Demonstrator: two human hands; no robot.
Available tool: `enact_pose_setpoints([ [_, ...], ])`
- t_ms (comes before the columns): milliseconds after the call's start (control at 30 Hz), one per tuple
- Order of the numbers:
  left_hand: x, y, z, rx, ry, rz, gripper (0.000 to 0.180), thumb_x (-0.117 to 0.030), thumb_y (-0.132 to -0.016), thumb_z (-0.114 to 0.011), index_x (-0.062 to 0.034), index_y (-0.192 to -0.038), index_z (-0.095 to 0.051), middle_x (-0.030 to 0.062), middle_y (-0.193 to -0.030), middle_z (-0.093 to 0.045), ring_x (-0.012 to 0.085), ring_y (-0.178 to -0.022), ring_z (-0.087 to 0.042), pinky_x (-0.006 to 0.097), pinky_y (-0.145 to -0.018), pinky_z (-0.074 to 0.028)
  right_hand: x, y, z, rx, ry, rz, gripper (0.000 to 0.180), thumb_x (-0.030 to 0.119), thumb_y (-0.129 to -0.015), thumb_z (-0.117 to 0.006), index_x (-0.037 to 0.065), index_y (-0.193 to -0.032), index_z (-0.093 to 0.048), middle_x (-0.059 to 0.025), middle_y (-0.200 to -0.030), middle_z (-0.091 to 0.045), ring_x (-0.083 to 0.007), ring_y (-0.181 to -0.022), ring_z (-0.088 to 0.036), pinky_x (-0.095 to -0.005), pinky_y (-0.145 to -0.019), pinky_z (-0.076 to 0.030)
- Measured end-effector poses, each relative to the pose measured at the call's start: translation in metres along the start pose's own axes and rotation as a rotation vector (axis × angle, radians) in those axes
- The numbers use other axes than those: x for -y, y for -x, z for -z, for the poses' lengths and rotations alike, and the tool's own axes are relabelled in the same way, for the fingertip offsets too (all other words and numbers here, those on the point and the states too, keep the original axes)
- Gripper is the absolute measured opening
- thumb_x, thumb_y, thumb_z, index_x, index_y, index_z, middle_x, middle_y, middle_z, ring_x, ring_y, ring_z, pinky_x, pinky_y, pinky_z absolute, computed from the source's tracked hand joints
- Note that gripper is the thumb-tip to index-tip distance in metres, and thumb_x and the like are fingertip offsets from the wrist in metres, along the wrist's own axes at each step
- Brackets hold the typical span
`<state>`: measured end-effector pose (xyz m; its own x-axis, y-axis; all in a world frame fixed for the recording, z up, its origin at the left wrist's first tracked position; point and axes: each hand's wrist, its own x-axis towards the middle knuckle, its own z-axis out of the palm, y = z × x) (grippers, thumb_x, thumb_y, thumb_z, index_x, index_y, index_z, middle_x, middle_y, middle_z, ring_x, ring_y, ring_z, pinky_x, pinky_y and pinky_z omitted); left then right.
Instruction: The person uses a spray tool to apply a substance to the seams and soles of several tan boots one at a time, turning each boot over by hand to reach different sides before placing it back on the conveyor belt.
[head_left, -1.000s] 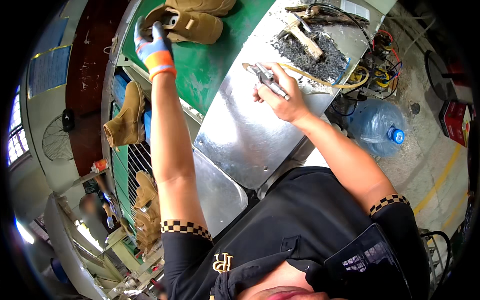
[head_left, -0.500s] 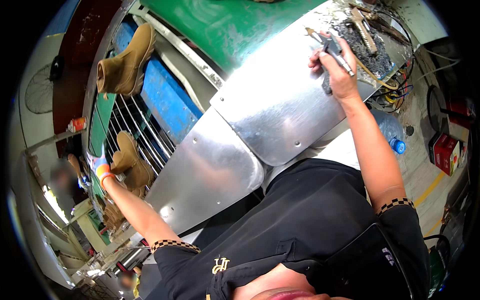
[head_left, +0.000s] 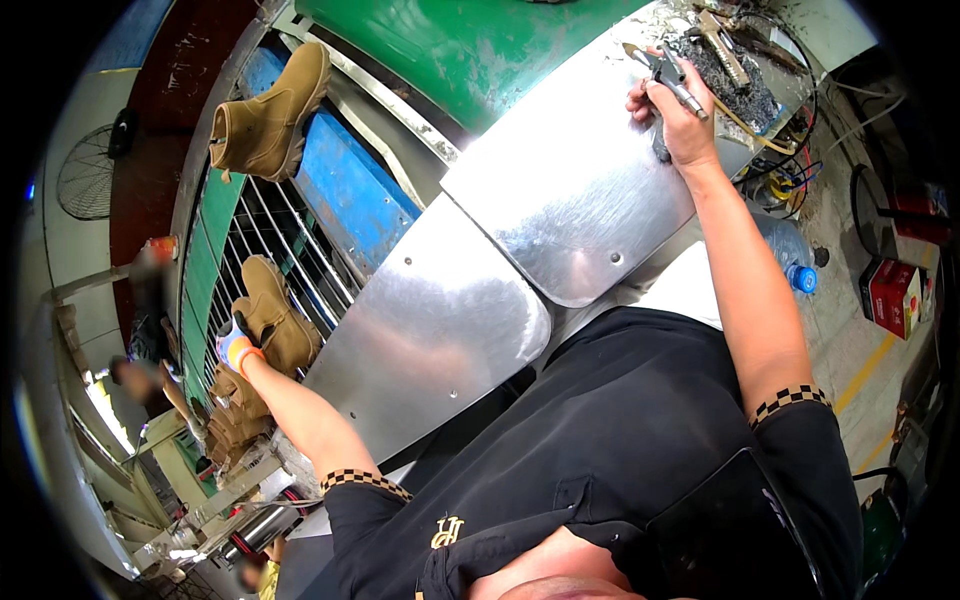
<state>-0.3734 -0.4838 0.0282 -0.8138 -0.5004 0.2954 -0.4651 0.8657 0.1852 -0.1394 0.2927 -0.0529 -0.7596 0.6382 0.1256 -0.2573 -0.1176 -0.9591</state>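
Note:
My left hand (head_left: pixel 237 350), in a white glove with an orange and blue cuff, is closed at the end of a tan ankle boot (head_left: pixel 280 322) on the wire rack. Part of its fingers is hidden against the boot. My right hand (head_left: pixel 680 118) is bare and grips a dark gun-shaped tool (head_left: pixel 668 75) with a silver cylindrical end, above the far right of the metal work plate (head_left: pixel 560 210). Another tan boot (head_left: pixel 272 115) lies on its side at the rack's far end, apart from both hands.
More tan boots (head_left: pixel 235 420) stand along the rack (head_left: pixel 290 240) at left. A blue panel (head_left: pixel 350 190) and a green surface (head_left: pixel 470 50) lie beyond. A brush (head_left: pixel 725 55) rests on dark debris at far right. A water bottle (head_left: pixel 790 255) and red box (head_left: pixel 893 295) are at right. People are at far left.
My left hand has come back from beyond the boots onto the near boot, its fingers closing. My right hand keeps its tool over the plate. The whole view has shifted slightly.

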Motion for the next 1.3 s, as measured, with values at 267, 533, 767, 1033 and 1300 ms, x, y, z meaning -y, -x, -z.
enact_pose_setpoints([
  [267, -0.076, 0.202, 0.055, -0.221, 0.677, -0.244, 0.017, -0.009, -0.077, -0.079, -0.0014, -0.086, -0.067, 0.0035, -0.081, -0.066, 0.0138, -0.071, -0.059, 0.032, -0.071, -0.052, -0.005, 0.002, 0.005, -0.027, 0.053, -0.020, 0.038, 0.009, -0.083, -0.057, 0.002, -0.120, -0.057, -0.0082, -0.082, -0.068, -0.0128, -0.067, -0.066, -0.0251, -0.054, -0.051],
  [533, -0.124, 0.431, 0.093, 0.276, 0.448, -0.414, 0.037, -0.006, -0.075, -0.080, -0.0018, -0.110, -0.066, 0.0064, -0.091, -0.068, 0.0166, -0.079, -0.063, 0.030, -0.075, -0.053, -0.005, 0.004, 0.017, 0.072, 0.068, -0.015, 0.040, 0.005, -0.093, -0.051, -0.005, -0.131, -0.046, -0.0099, -0.084, -0.065, -0.0157, -0.073, -0.063, -0.0247, -0.063, -0.050],
  [767, -0.245, 0.423, 0.141, 0.240, 0.131, -1.340, 0.087, -0.020, -0.059, -0.085, -0.0101, -0.137, -0.050, 0.0171, -0.140, -0.045, 0.0373, -0.130, -0.041, 0.051, -0.108, -0.034, -0.013, 0.001, 0.022, 0.108, 0.049, -0.036, 0.033, 0.007, -0.092, -0.055, 0.000, -0.124, -0.051, -0.0072, -0.084, -0.065, -0.0114, -0.071, -0.063, -0.0223, -0.057, -0.048],
  [1033, -0.287, 0.405, 0.118, 0.372, -0.016, -1.464, 0.063, -0.034, -0.069, -0.083, -0.0073, -0.122, -0.060, 0.0130, -0.105, -0.065, 0.0295, -0.093, -0.063, 0.039, -0.084, -0.050, -0.005, 0.009, 0.016, 0.100, 0.069, 0.010, 0.034, 0.010, -0.089, -0.057, 0.001, -0.122, -0.054, -0.0047, -0.079, -0.066, -0.0075, -0.062, -0.059, -0.0218, -0.053, -0.046],
  [1300, -0.265, 0.367, 0.222, -0.086, 1.070, -0.798, 0.062, -0.026, -0.080, -0.074, 0.0087, -0.128, -0.053, 0.0177, -0.115, -0.063, 0.0239, -0.097, -0.064, 0.037, -0.085, -0.054, -0.009, 0.007, 0.019, 0.113, 0.053, -0.022, 0.035, 0.010, -0.091, -0.055, 0.000, -0.124, -0.052, -0.0067, -0.082, -0.066, -0.0096, -0.067, -0.062, -0.0209, -0.053, -0.047],
])
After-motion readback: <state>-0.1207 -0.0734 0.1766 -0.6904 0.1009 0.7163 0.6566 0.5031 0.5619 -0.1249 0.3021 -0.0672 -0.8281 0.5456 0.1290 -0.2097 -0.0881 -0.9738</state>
